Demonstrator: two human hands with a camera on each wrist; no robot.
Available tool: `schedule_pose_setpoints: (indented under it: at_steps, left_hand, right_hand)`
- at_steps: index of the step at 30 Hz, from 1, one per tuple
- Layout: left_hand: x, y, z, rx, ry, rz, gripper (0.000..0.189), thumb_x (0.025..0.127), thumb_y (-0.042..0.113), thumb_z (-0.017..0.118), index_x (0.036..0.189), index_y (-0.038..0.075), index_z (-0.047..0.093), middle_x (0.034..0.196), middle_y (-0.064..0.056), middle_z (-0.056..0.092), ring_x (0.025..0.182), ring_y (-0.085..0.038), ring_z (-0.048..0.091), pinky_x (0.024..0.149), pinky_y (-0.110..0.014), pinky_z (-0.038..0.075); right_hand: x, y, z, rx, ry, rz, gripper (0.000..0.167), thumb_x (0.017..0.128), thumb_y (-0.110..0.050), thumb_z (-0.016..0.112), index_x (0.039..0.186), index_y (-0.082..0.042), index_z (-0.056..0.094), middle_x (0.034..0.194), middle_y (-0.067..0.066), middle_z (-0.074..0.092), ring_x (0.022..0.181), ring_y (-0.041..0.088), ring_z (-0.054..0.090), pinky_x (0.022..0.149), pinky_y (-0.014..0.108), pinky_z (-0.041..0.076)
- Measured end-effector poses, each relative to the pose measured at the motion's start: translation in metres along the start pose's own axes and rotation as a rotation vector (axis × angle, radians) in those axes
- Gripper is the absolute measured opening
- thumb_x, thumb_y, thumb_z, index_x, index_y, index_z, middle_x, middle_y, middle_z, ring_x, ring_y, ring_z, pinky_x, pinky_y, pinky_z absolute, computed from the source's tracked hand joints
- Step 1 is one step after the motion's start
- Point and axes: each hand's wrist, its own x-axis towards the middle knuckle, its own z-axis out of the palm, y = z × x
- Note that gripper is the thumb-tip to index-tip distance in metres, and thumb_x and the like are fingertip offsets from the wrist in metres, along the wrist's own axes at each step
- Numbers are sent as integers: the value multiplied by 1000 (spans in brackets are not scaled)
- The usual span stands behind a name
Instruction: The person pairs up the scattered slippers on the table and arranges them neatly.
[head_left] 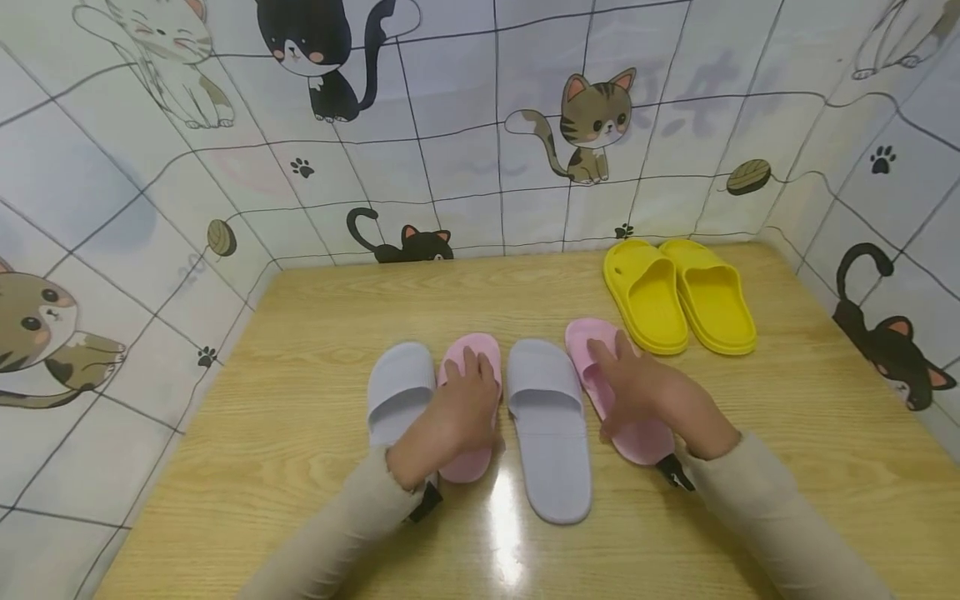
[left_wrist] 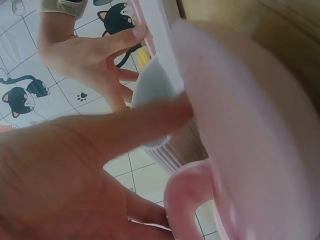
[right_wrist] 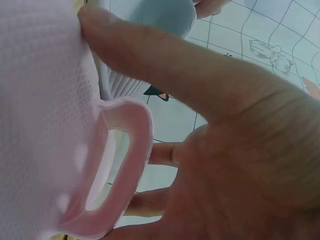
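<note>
Two pink slippers and two pale grey slippers alternate in a row on the wooden tabletop. My left hand grips the left pink slipper, its thumb on the sole's edge and its fingers at the strap. Between the left wrist and the wall lies one grey slipper, partly hidden by the arm. The other grey slipper sits between my hands. My right hand holds the right pink slipper, which lies slanted; its thumb meets the sole's edge while the fingers reach the strap.
A pair of yellow slippers stands side by side at the back right of the wooden tabletop. Cat-patterned sheeting rises behind it and along both sides. Black wrist straps show below the hands.
</note>
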Motion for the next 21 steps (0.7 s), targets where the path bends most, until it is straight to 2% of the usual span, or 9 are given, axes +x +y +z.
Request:
schedule_pose_setpoints:
  at_steps: [1,4,7,9,12,15,18,21]
  left_hand:
    - [0,0,0,4,8,0,112,82,48,84,155,-15,28,158,-39,32,133,-55,47,93,-47,60]
    - [1,-1,1,25,47,8,86,97,38,69,154,-15,31,157,-39,35,132,-56,49,93,-47,60]
    - [2,-3,2,52,114,33,69,104,30,59,151,-15,36,152,-38,42,126,-54,54,99,-50,56]
    - [3,-6,2,32,113,35,69,104,28,58,153,-14,35,153,-37,42,127,-55,53,99,-52,56]
    - [6,-9,1,-34,86,16,80,97,31,68,156,-10,32,156,-34,39,130,-56,50,98,-55,57]
    - [6,-9,-2,-79,19,-3,107,85,45,81,159,-7,25,162,-34,31,138,-58,41,103,-58,53]
    - [4,-6,-3,-89,-31,-6,129,73,55,89,161,-7,18,165,-35,22,143,-59,34,110,-60,48]
    - [1,-4,-4,-78,-53,-9,133,71,56,90,162,-6,15,167,-36,17,144,-60,32,105,-59,52]
  right_hand:
    - [0,0,0,1,0,2,129,75,-33,91,166,-6,4,163,44,-6,137,74,26,100,74,45]
    - [2,0,0,2,36,-13,117,80,-30,87,164,-4,11,162,47,3,132,71,38,98,71,49]
    - [3,0,0,4,67,-30,108,81,-26,85,162,-4,17,158,49,10,121,67,51,93,68,54]
    - [4,1,1,3,69,-29,108,81,-26,85,161,-4,17,157,50,10,120,67,50,92,70,53]
    - [5,0,1,4,55,-12,111,81,-27,85,163,-4,14,159,49,4,130,73,39,95,75,48]
    - [7,1,2,4,49,-4,112,81,-27,84,164,-4,12,160,49,1,135,76,29,97,78,44]
    - [7,1,2,4,56,-6,111,81,-26,84,164,-4,13,160,49,0,135,76,28,96,77,46]
    - [8,2,3,-4,63,-16,111,81,-25,83,164,-3,12,160,50,1,134,77,28,96,77,46]
